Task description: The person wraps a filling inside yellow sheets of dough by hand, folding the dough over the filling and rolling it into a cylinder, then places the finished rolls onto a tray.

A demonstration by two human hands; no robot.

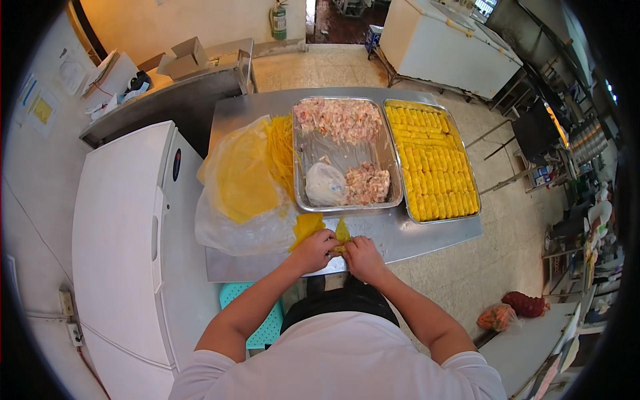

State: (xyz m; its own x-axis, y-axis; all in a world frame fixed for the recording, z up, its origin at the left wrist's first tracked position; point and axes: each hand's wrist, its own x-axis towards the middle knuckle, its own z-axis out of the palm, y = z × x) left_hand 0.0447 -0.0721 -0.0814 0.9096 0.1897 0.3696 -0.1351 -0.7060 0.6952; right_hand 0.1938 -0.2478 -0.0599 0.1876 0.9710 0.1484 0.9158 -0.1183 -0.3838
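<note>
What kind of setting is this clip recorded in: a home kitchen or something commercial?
Most likely a commercial food-prep kitchen. A steel table carries a large tray of rolled yellow wraps and a tray of filling. Chest freezers stand alongside, and both hands fold a yellow wrapper.

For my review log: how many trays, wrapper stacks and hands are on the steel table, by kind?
Metal trays: 2, the filling tray and the tray of yellow rolls
Bagged stacks of yellow wrappers: 1
Hands: 2, the left hand and right hand, both folding a yellow wrapper
Total: 5
</note>
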